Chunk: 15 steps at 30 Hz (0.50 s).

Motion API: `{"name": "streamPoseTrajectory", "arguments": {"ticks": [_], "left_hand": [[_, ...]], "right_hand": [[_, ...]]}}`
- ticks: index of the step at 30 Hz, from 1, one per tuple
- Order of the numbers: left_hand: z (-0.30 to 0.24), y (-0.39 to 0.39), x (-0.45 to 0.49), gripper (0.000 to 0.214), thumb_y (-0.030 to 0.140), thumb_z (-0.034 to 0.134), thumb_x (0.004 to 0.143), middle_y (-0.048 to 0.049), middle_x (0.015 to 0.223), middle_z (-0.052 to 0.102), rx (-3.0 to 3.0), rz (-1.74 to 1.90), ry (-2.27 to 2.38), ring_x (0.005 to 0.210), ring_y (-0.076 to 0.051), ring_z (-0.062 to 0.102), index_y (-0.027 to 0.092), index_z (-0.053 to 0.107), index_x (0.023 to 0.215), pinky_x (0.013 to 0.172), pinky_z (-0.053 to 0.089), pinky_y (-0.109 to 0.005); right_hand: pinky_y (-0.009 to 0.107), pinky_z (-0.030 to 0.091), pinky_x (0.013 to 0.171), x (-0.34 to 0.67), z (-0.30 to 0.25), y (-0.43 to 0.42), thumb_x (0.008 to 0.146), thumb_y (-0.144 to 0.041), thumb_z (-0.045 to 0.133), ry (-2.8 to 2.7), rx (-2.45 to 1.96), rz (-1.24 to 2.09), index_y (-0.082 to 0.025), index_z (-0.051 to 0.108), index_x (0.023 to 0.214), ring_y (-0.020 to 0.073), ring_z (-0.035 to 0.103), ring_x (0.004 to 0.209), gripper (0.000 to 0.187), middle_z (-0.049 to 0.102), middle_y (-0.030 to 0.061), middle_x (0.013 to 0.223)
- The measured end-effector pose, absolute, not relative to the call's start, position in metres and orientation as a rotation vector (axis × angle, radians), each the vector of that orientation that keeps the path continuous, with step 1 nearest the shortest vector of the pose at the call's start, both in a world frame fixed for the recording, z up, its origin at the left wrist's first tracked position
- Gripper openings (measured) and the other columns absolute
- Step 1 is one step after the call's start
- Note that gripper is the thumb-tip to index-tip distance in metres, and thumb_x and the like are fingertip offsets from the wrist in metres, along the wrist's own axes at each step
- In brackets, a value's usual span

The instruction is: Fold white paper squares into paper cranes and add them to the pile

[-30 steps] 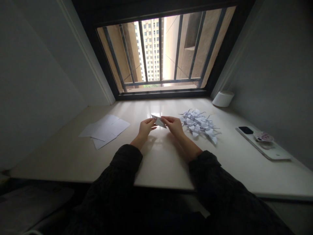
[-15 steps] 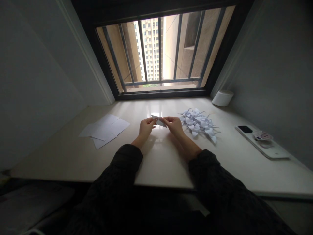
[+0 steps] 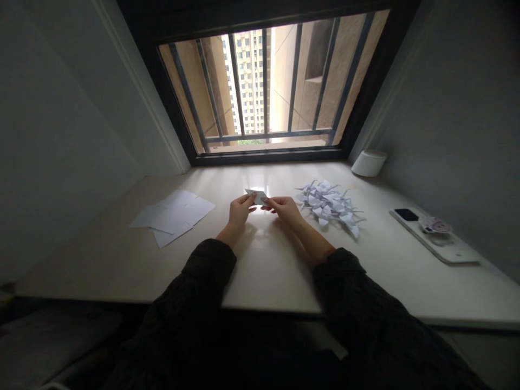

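Between my two hands, above the middle of the white ledge, is a small piece of folded white paper point(image 3: 258, 196). My left hand point(image 3: 240, 210) pinches its left part, the thumb lying on top. At the lower right corner my right hand point(image 3: 286, 210) grips it between thumb and fingers. Just right of that hand lies a heap of folded paper cranes point(image 3: 330, 205). Several flat sheets of white paper point(image 3: 173, 214) overlap on the ledge to the left. The finer folds of the held paper are too small to make out.
A white phone point(image 3: 442, 238) with a cartoon grip on its back lies at the right of the ledge point(image 3: 272, 281). A white rounded object point(image 3: 369, 163) stands at the back right corner. Behind the ledge is a barred window point(image 3: 266, 86), with walls on both sides.
The folded paper has shifted slightly left and turned in my hands. My left thumb now lies on it, and my right fingers have moved to its lower right corner.
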<state>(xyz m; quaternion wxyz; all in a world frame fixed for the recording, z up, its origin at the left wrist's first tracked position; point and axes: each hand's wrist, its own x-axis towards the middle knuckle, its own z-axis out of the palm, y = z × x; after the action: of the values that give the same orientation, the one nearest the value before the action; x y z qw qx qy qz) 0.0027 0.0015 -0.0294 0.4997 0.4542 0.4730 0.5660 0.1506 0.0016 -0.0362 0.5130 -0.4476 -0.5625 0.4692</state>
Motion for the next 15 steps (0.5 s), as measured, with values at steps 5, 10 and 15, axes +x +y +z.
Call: {"name": "streamPoseTrajectory", "arguments": {"ticks": [5, 10, 15], "left_hand": [[-0.029, 0.002, 0.004, 0.035, 0.050, 0.070, 0.068, -0.0048, 0.077, 0.069, 1.306, 1.425, 1.185, 0.075, -0.017, 0.060, 0.016, 0.072, 0.079, 0.070, 0.045, -0.029], [-0.026, 0.000, 0.006, 0.035, 0.048, 0.073, 0.066, -0.0056, 0.083, 0.071, 1.374, 1.386, 1.136, 0.078, -0.017, 0.061, 0.017, 0.073, 0.084, 0.072, 0.044, -0.029], [-0.025, -0.003, 0.007, 0.037, 0.047, 0.076, 0.063, -0.0053, 0.080, 0.071, 1.343, 1.406, 1.159, 0.078, -0.018, 0.062, 0.017, 0.074, 0.084, 0.073, 0.045, -0.030]], "right_hand": [[0.025, 0.045, 0.059, 0.151, -0.039, 0.003, 0.064, -0.056, 0.071, -1.315, -1.038, 1.142, -0.018, 0.075, 0.083, 0.0155, 0.063, 0.064, 0.043, 0.073, 0.0051, 0.073], [0.028, 0.048, 0.062, 0.149, -0.044, 0.004, 0.062, -0.056, 0.073, -1.278, -1.049, 1.082, -0.017, 0.075, 0.075, 0.0187, 0.066, 0.067, 0.041, 0.073, 0.0050, 0.071], [0.031, 0.051, 0.066, 0.146, -0.047, 0.004, 0.066, -0.058, 0.070, -1.359, -1.041, 0.997, -0.019, 0.076, 0.077, 0.0234, 0.069, 0.075, 0.041, 0.075, 0.0055, 0.075]]}}
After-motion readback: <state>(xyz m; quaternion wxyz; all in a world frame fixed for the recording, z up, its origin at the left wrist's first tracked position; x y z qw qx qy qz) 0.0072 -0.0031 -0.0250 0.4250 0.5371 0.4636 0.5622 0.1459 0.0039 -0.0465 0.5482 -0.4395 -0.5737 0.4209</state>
